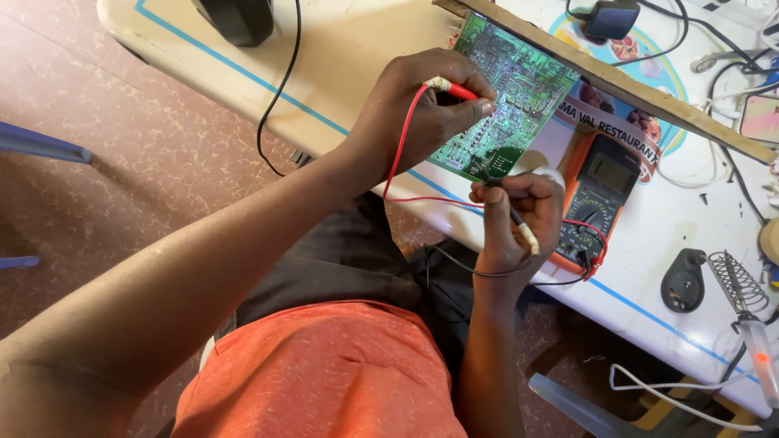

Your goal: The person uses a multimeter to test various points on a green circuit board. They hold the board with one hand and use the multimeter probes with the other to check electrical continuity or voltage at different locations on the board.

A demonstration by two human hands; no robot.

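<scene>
**A:** What sits at the center of the view?

**B:** A green circuit board [505, 96], rectangular, its face crowded with pale traces and rows of tiny solder points. It lies tilted on a white bench [365, 49] with a blue border line, its far edge against a long wooden strip [617, 81].

**A:** What are the hands doing at the board?

**B:** The left hand [422, 105] rests over the board's near-left part, its grip closed around a red probe [458, 91] whose tip meets the board's surface. The right hand [515, 219] is just below the board's near edge, its grip closed around a black probe [507, 203] that angles up toward that edge; whether the tip touches the board cannot be told.

**A:** Where do the leads run?

**B:** A red wire [402, 154] loops from the left hand down past the board's near edge and across to a multimeter [596, 203]. The meter, dark-faced in an orange casing, lies just right of the board, beside the right hand.

**A:** What else is around the board?

**B:** Farther right, well apart from the board, stands a soldering-iron stand [714, 280] with a coiled metal holder. Beyond the wooden strip lie tangled cables and a black plug adapter [613, 18]. Below the board, the person's orange shirt [324, 373] fills the foreground.
</scene>
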